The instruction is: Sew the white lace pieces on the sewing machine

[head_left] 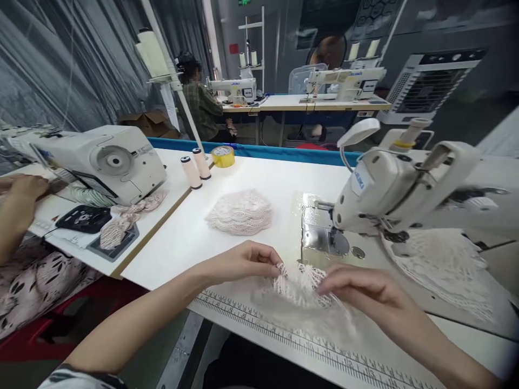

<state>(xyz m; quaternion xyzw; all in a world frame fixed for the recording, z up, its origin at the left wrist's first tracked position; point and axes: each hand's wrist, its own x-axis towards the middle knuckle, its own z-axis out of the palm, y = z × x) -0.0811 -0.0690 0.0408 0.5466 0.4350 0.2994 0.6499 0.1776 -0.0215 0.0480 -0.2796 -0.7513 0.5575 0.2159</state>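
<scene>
Left hand (254,260): thumb and fingers pinched narrow, gripping the upper left edge of the lace piece (298,286). Right hand (363,286): also pinched narrow, thumb and fingers on the right side of the same lace. Lace is off-white, openwork, soft, gathered in ridges between the 2 hands; lower part blurred, outline unclear. It sits at the near edge of the white, smooth surface (170,254), just in front of the sewing machine (371,183), above a printed ruler strip (284,330) with black marks and numbers.

Machine: glossy cream casing, rounded corners, shiny flat metal needle plate (324,239). Under its arm, a fanned lace pile (441,265), ribbed and pale. Beyond the left hand, well apart from it, a lace stack (240,212), layered, scalloped edges, loosely domed.

Farther back: 2 pale peach thread spools (191,174), tapered, dark-capped, near a glossy yellow tape roll (223,156), ring-shaped. Left side: second machine (121,165), boxy, cream, round handwheel; a co-worker's forearm (16,216) beside it.
</scene>
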